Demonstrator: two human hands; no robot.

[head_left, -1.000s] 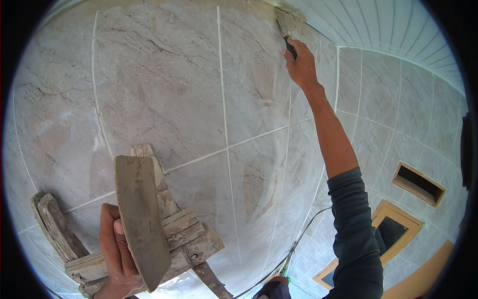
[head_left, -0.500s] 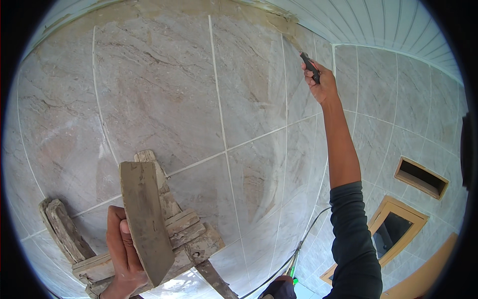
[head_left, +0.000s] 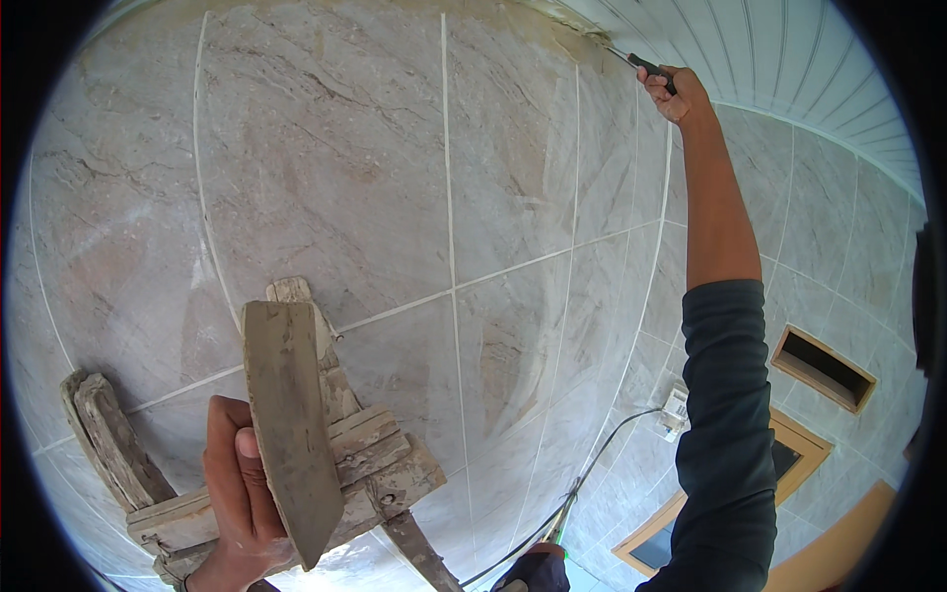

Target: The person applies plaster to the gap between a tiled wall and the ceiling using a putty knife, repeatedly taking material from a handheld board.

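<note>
My left hand (head_left: 235,474), at the lower left, is closed behind a flat, rectangular plastering trowel (head_left: 286,424). Its face is smeared with grey-beige mortar and stands nearly upright; the grip behind is mostly hidden. High at the upper right, my right hand (head_left: 681,97) is wrapped round the black handle of a small trowel (head_left: 643,69). The small trowel's thin metal shank points up and left. Its tip is at the beige mortar (head_left: 592,41) along the top of the tiled wall (head_left: 365,187), just under the ceiling.
A rough wooden trestle (head_left: 414,474) stands behind my left hand, against the wall. Pale ceiling panels (head_left: 779,59) meet the wall at the upper right. Low right are a black cable (head_left: 592,474), a white outlet (head_left: 675,412), a framed wall opening (head_left: 824,368) and a wood-framed window (head_left: 804,444).
My right hand has moved up and right with the small trowel, which now tilts more to the left. The left hand and its trowel are nearly in place; the view has shifted slightly.
</note>
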